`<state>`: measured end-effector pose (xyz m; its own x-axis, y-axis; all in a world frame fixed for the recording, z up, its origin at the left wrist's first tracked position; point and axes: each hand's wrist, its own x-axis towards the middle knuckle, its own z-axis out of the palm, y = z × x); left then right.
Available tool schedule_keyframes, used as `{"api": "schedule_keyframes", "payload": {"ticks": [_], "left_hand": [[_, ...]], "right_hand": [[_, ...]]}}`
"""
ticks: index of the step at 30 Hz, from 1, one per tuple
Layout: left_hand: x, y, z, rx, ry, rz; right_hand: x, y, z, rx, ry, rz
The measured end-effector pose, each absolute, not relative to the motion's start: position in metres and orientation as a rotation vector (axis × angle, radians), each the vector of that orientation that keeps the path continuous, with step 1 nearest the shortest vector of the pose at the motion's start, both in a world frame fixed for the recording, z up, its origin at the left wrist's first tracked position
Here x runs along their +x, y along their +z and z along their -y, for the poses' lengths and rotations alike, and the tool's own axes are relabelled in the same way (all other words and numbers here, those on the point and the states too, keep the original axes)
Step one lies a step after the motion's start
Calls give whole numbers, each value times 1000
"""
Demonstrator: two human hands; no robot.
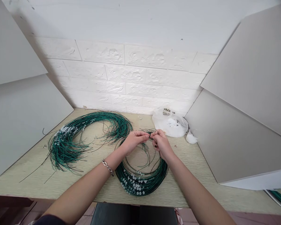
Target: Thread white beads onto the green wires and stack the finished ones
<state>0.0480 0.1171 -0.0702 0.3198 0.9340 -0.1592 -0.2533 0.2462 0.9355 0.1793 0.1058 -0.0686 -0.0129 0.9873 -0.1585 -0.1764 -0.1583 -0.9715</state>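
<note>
My left hand (136, 139) and my right hand (162, 144) meet at the far side of a coiled bundle of thin green cords (158, 179). Fingertips of both hands are pinched close together on a dark thin cord among the loose ends, though the exact grip is too small to make out. White beads (137, 187) are threaded on the near side of this coil. To the left lies a second, larger bundle of green cords (72, 153), curved open, with white beads (65, 130) along its left part. A chain bracelet (107, 167) circles my left wrist.
An opened plastic bag (181, 131) holding small white pieces sits by the back wall, beside a smaller knotted bag (191, 138). Grey panels (243, 140) flank the wooden table (187, 175). More green cords (279, 200) show at the lower right.
</note>
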Motion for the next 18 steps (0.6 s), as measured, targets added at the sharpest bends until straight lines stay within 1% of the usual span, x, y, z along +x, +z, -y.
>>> {"api": "schedule_keyframes", "payload": {"ticks": [9, 14, 18], "left_hand": [[43, -70, -121, 817, 1047, -813], [36, -75, -128, 786, 1130, -795], [33, -73, -128, 752, 1118, -739]], "right_hand": [[180, -68, -106, -1163, 1441, 1140], [181, -67, -106, -1151, 1383, 1064], [181, -65, -106, -1107, 1366, 990]]}}
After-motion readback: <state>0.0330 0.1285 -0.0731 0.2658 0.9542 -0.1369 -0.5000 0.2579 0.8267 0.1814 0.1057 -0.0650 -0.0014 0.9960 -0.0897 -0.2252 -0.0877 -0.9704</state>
